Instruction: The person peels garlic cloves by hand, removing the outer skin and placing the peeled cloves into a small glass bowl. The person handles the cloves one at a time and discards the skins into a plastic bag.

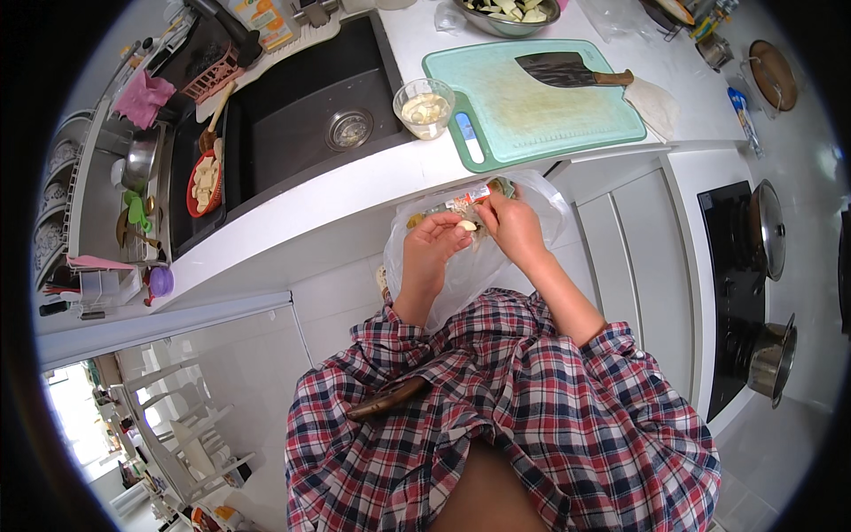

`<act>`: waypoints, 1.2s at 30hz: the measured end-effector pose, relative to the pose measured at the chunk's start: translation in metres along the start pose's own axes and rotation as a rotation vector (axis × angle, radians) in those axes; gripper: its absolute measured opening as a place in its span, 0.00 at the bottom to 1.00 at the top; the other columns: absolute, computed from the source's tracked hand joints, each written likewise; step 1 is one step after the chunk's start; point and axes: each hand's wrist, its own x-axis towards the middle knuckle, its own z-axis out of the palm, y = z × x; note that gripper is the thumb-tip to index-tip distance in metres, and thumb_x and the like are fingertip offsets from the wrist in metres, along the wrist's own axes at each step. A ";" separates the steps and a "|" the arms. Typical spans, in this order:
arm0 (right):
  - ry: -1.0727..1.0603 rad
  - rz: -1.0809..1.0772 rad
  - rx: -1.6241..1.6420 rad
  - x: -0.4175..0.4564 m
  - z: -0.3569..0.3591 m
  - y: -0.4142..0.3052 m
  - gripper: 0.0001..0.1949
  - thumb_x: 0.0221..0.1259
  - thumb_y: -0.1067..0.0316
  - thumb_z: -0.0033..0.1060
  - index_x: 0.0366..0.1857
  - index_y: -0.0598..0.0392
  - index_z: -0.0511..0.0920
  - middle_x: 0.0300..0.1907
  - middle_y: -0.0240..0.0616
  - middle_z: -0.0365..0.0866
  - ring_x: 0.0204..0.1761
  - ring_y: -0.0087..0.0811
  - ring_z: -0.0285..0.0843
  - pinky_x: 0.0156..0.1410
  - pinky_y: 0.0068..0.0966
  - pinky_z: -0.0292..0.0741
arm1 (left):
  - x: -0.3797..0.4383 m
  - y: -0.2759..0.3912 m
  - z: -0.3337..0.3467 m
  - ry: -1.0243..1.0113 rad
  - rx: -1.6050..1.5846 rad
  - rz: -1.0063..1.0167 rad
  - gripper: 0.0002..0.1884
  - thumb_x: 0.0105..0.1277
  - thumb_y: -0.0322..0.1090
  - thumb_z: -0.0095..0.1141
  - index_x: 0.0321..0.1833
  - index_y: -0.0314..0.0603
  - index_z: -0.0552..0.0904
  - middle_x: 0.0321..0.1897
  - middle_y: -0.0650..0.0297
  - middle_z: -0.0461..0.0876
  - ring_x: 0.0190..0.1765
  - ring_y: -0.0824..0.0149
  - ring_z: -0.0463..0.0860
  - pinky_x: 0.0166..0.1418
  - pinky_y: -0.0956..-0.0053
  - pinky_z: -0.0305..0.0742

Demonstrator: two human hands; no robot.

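Observation:
My left hand [429,249] pinches a pale peeled garlic clove [467,226] between thumb and fingertips. Close beside it on the right is my right hand [512,223], its fingers curled together; whether anything small is between them cannot be made out. Both hands are over the mouth of a white translucent plastic bag [459,279], which contains wrappers and food scraps [469,199]. Above them, at the counter's front edge by the sink, stands a clear glass bowl [425,110] with pale clove-like pieces in it.
A green cutting board [485,86] carries a cleaver [558,70] with a wooden handle, beside a cloth [651,106]. Left is a black sink [286,120] with a red basket [205,183] of pale chunks. A metal bowl [508,25] of cut vegetables stands behind; a cooktop [728,292] is right.

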 end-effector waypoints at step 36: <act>0.038 -0.203 0.012 -0.001 -0.005 0.001 0.02 0.48 0.74 0.62 0.26 0.56 0.79 0.30 0.41 0.78 0.36 0.44 0.74 0.41 0.35 0.71 | 0.006 0.030 0.013 0.058 0.724 0.544 0.09 0.57 0.18 0.57 0.41 0.32 0.81 0.41 0.62 0.79 0.40 0.74 0.78 0.43 0.83 0.75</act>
